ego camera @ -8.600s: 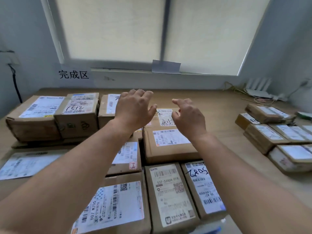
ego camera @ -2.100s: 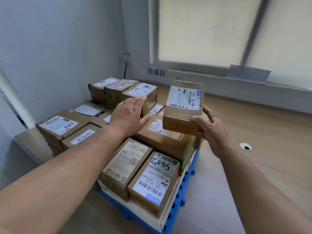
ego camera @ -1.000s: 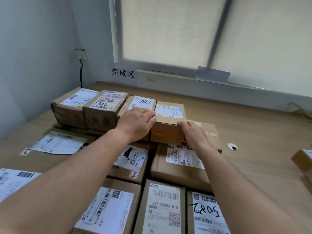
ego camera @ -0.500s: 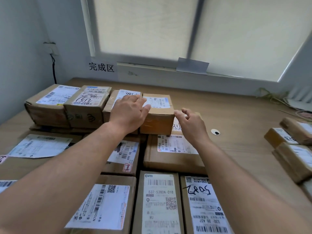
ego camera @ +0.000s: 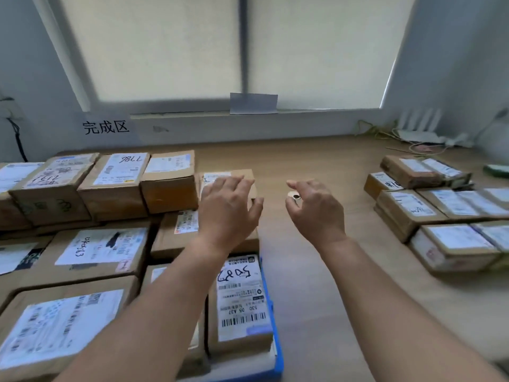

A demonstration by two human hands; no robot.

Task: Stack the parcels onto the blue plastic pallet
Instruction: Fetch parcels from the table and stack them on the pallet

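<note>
Left hand (ego camera: 228, 208) is hovering, fingers spread, over the stacked parcels (ego camera: 168, 186) on the blue pallet (ego camera: 277, 354). Right hand (ego camera: 316, 210) is hanging loosely open over the floor (ego camera: 303, 277), holding nothing.

Soft daylight through the blinded window (ego camera: 170, 48), slight motion blur, wide-angle bending at edges

A wide window (ego camera: 170, 48) with pale blinds drawn fills the far wall (ego camera: 454, 64), glowing softly. A sign (ego camera: 106, 127) in black characters sits below it at left; a white router (ego camera: 418, 129) stands on the wooden floor (ego camera: 316, 161), far right.
</note>
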